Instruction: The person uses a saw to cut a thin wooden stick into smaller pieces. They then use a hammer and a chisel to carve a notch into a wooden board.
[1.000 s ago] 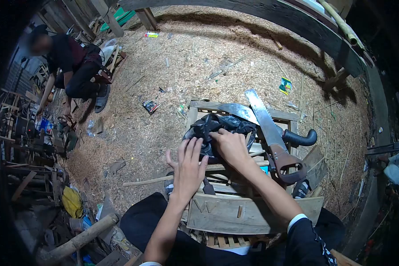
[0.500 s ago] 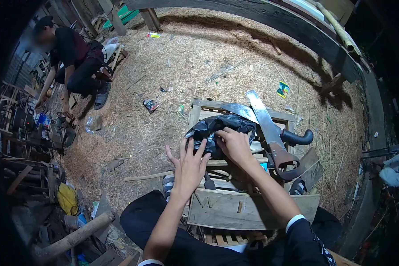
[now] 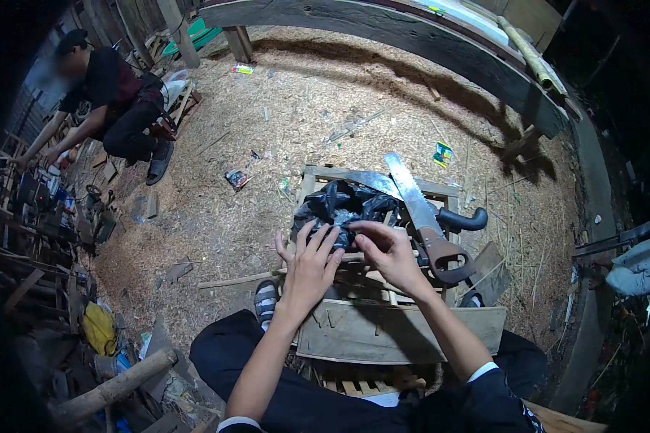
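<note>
A black plastic bag (image 3: 312,209) lies on a slatted wooden crate (image 3: 451,193), its mouth spread wide. Inside it shows something pale and shiny (image 3: 345,216), too small to name. My left hand (image 3: 309,270) rests against the bag's near side, fingers spread. My right hand (image 3: 391,256) pinches the bag's near right rim between thumb and fingertips. Just right of the bag, a handsaw (image 3: 420,209) with a brown handle lies across a second saw (image 3: 461,219) with a black curved handle.
A wooden board (image 3: 397,333) lies across the crate's near side. At the left, another person (image 3: 123,108) crouches by piled tools and scrap wood. Wood shavings and wrappers (image 3: 237,179) cover the ground. A long dark beam (image 3: 412,40) runs along the back; a pole (image 3: 126,382) juts in lower left.
The bag's mouth is wider and its shiny contents show more. My right hand has drawn back from inside to the near rim. The other person's arms reach farther left.
</note>
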The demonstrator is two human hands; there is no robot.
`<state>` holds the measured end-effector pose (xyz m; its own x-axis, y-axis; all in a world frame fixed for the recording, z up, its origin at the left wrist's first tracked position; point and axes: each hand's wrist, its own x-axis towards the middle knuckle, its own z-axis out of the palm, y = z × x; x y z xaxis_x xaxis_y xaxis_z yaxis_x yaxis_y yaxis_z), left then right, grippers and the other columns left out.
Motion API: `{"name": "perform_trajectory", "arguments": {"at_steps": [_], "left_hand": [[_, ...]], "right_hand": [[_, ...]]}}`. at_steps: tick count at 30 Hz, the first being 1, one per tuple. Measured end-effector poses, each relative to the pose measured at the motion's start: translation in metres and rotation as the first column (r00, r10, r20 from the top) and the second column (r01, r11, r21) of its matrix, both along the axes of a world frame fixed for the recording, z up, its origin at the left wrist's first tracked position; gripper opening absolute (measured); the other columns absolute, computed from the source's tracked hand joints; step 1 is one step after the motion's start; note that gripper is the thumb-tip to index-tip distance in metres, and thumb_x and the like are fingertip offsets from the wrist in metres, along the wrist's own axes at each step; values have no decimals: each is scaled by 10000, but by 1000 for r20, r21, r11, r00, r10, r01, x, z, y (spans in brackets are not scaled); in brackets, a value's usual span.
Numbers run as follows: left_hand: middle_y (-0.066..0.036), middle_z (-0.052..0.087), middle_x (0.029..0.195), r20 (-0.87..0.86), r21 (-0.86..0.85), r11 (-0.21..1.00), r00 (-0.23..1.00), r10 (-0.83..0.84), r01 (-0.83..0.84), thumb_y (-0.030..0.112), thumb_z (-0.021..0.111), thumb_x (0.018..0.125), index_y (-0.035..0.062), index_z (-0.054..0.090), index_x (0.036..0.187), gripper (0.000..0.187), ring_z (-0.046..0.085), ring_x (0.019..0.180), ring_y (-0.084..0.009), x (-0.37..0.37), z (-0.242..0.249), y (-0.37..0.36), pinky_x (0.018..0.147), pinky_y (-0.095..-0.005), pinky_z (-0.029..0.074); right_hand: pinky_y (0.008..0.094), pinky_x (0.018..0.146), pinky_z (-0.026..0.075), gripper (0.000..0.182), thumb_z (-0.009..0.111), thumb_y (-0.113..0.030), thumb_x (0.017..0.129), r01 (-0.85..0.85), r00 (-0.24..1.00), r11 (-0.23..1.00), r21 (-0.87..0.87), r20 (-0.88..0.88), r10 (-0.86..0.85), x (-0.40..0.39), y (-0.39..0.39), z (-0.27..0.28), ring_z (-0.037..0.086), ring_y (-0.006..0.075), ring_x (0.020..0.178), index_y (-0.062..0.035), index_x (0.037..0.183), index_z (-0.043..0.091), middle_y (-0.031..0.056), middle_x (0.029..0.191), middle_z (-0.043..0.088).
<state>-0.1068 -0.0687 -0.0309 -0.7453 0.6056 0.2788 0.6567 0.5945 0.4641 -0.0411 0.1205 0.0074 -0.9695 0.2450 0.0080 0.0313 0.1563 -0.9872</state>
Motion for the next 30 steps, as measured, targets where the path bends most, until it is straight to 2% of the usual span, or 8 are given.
{"name": "perform_trajectory", "arguments": {"at_steps": [7,10,11,14,17,19,21,30], "left_hand": [[-27,705,1316,-83,124,983,989,-126,136,276,700,989,105,713,1318,371,554,1356,-235,29,9,15,1204,-676,92],[6,712,1312,-149,109,954,954,-261,278,255,730,978,147,703,1336,374,564,1358,-214,41,6,21,1221,-625,77],[4,724,1292,-128,127,947,952,-279,295,238,730,978,153,713,1321,354,578,1338,-212,43,6,22,1219,-602,100],[-8,739,1267,-52,176,939,956,-289,294,191,732,972,139,727,1291,323,597,1306,-208,49,1,24,1205,-550,163],[-90,746,1252,141,253,938,951,-277,236,151,741,953,102,742,1252,303,663,1208,-237,71,-1,23,1129,-433,352],[-113,747,1243,194,322,903,914,-356,283,160,754,943,94,747,1241,305,681,1168,-260,113,-14,26,1087,-400,401],[-91,750,1206,163,269,887,890,-426,375,171,766,930,88,743,1228,309,671,1178,-270,153,-7,32,1109,-474,379],[-35,771,1019,53,328,843,883,-466,426,117,830,842,98,777,1090,254,678,1049,-207,166,-15,33,1075,-445,326]], "right_hand": [[230,654,539,138,717,-87,1022,29,998,986,-164,61,-20,77,5,-6,650,56,769,12,1118,729,29,964,726],[227,687,546,115,752,-90,986,-5,998,984,179,55,-5,121,19,-5,681,70,788,-3,1061,752,40,1031,745],[286,685,572,139,765,-132,974,40,998,971,234,-51,-29,135,24,-11,716,106,851,-13,1045,755,47,960,764],[328,732,588,148,768,-120,956,104,995,974,200,-26,-101,177,31,-33,757,174,899,-19,1064,761,79,998,779],[390,797,593,182,769,-60,900,30,999,917,399,21,-42,199,26,-29,753,339,910,-39,1080,764,161,1055,764],[394,750,587,177,772,-78,906,74,992,880,469,-122,-18,204,22,-28,748,331,856,-54,1081,769,148,1003,760],[396,731,584,179,776,-80,903,80,995,885,458,-91,-43,212,22,-26,744,327,827,-58,1082,771,140,988,757],[329,690,592,177,811,-54,883,95,995,880,465,-75,-68,227,21,-30,771,234,808,-17,1055,791,138,986,790]]}}
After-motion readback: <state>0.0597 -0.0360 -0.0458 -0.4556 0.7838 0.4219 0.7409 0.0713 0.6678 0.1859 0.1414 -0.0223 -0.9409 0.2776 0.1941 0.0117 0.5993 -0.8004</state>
